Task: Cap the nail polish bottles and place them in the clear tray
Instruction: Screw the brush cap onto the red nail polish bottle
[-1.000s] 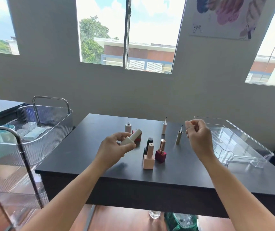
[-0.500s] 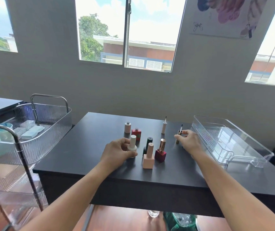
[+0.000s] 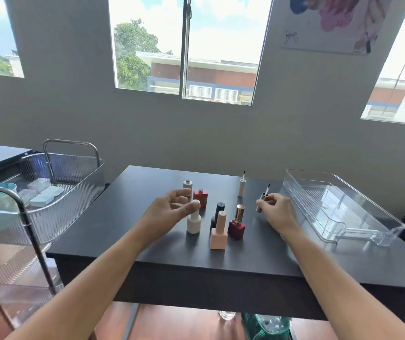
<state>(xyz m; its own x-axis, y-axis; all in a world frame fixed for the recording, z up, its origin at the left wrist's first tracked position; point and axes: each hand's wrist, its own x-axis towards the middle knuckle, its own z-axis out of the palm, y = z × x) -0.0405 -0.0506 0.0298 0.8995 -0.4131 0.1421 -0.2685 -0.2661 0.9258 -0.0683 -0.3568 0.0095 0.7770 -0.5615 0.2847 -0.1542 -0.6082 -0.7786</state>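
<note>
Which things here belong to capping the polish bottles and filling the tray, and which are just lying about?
Job in hand: white bottle, pink bottle, dark red bottle, black bottle, open red bottle, open beige bottle, white brush cap, gold brush cap held in the right hand, clear tray.

Lying about: ribbed cart, wall poster, clear glass.

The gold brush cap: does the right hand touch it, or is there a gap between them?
Touching. In the head view the right hand pinches the gold brush cap near its top; no gap shows.
</note>
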